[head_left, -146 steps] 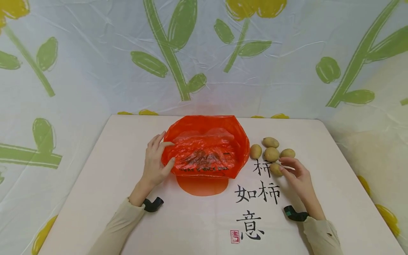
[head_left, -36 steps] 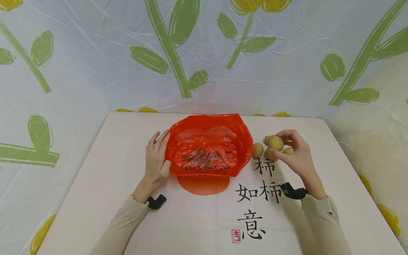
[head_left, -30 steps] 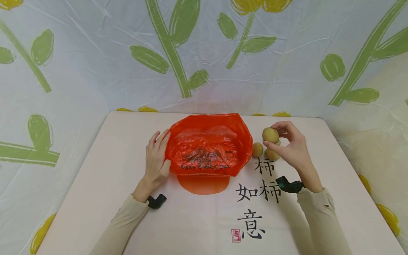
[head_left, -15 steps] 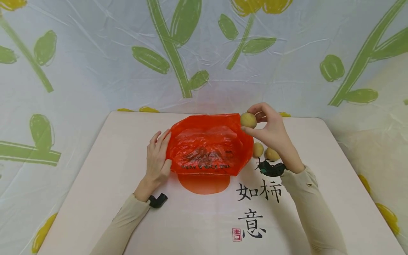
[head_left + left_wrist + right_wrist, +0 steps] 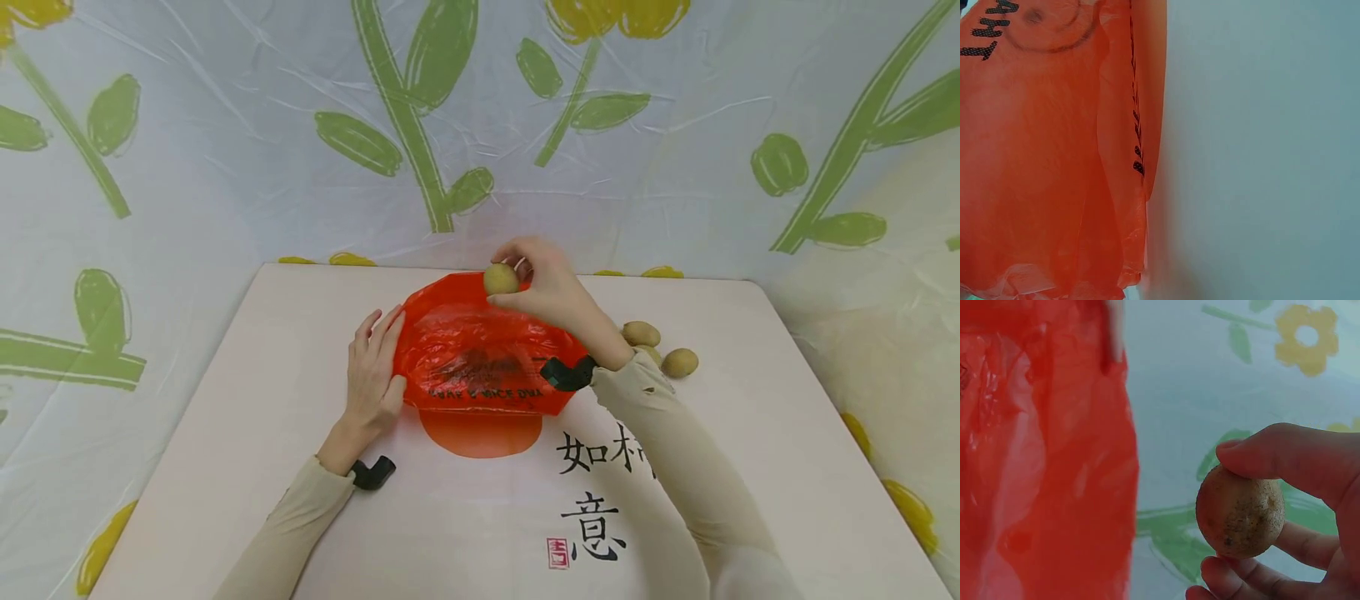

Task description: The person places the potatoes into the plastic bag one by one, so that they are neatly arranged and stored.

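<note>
A potato is pinched between the thumb and fingers of my right hand, held over the far part of the red plastic bag. In the right wrist view the potato shows dark specks, apart from the bag. My left hand rests along the bag's left side with fingers fairly straight, touching its edge. The left wrist view holds only the bag and tabletop, without the hand. The bag lies with its mouth spread; what is inside cannot be seen.
Right of the bag lie a far potato and a nearer one; my right forearm hides others partly or wholly. Black characters and an orange disc are printed on the white tabletop. A flower-printed sheet hangs behind.
My right hand took the nearest potato, lifted it off the group and carried it left to above the bag. My left hand drew its fingers closer together along the bag's side, then stayed nearly still.
</note>
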`<action>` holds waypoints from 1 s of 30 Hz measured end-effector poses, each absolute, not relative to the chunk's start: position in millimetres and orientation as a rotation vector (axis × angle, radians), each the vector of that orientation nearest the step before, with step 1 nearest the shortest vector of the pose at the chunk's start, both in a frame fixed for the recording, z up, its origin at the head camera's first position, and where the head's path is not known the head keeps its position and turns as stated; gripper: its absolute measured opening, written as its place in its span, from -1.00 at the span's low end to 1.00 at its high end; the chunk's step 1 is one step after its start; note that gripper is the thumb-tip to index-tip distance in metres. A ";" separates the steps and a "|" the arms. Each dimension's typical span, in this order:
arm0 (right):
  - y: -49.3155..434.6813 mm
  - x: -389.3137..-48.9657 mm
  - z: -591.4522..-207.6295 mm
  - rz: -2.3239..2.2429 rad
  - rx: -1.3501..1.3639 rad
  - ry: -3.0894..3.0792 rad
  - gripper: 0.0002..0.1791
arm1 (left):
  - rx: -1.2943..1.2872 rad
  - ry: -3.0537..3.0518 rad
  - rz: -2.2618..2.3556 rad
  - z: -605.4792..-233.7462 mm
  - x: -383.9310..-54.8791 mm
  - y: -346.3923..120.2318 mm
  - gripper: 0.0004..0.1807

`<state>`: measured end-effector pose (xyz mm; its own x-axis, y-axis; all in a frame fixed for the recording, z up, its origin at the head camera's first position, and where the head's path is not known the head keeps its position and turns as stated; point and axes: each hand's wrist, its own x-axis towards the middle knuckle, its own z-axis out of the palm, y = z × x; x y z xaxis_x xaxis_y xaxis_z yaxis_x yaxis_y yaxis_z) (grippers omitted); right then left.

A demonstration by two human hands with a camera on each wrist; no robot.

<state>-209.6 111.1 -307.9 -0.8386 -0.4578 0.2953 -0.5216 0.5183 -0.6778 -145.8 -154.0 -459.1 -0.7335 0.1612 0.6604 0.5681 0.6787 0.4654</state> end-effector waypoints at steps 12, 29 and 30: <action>64.6 -218.7 -337.3 1.141 0.972 -2.906 -0.59 | -0.561 -2.278 -0.896 -459.2 -146.2 -154.2 -0.16; 24.8 -238.2 -397.2 0.953 0.893 -3.279 -0.67 | -0.595 -2.248 -0.866 -459.3 -145.8 -153.2 -0.16; 23.8 -238.4 -399.0 0.945 0.884 -3.285 -0.68 | -0.594 -2.248 -0.866 -459.2 -145.8 -153.0 -0.16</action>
